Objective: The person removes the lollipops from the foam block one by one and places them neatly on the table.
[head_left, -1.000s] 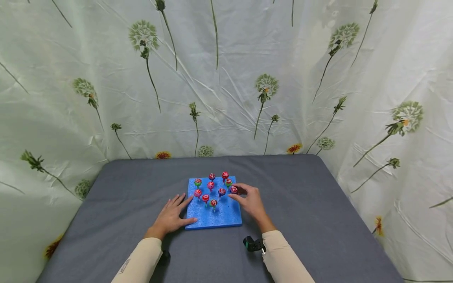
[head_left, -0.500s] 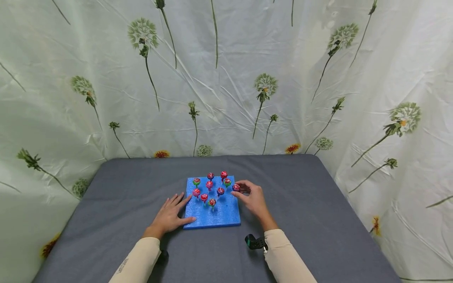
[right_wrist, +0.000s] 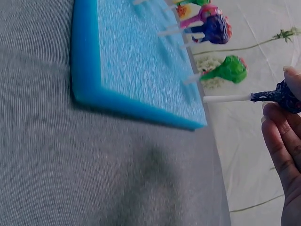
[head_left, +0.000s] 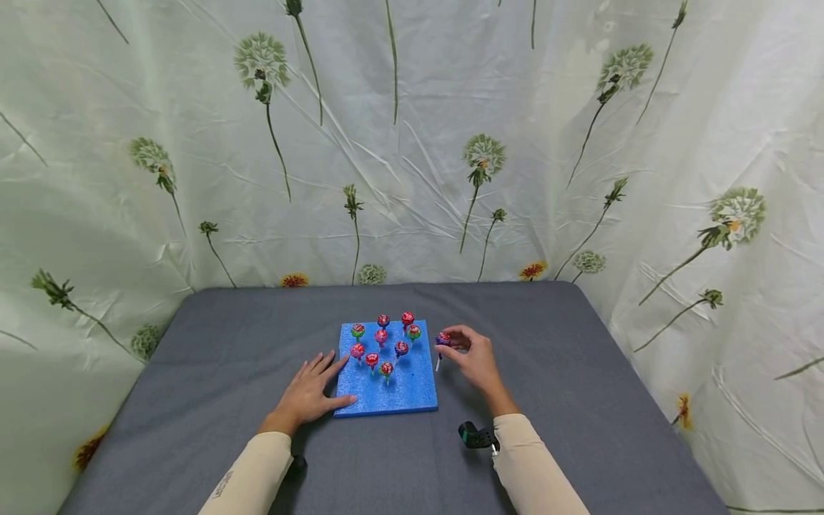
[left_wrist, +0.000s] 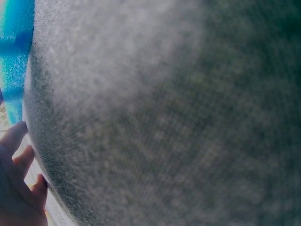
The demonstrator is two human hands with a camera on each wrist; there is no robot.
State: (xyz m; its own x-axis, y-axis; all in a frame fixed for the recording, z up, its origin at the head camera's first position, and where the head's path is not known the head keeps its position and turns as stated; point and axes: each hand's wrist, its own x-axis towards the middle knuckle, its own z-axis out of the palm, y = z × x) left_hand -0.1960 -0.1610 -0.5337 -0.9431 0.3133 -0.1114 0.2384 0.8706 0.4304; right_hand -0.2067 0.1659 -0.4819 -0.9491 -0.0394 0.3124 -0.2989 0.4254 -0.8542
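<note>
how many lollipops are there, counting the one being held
9. Eight lollipops stand stuck in the blue foam board: two at the back, three in the next row, two nearer, one in front. The ninth lollipop is pinched in the right hand, off the board's right edge.

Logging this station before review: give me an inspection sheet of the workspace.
Surface: grey cloth table.
Job's things: blue foam board with eight lollipops standing in it; one purple lollipop lifted clear of the board, off its right edge.
Clutter: nothing seen.
Hands: left hand rests flat at the board's left edge; right hand pinches the purple lollipop's head.
Cables: nothing seen.
Surroundings: pale curtain printed with dandelions.
</note>
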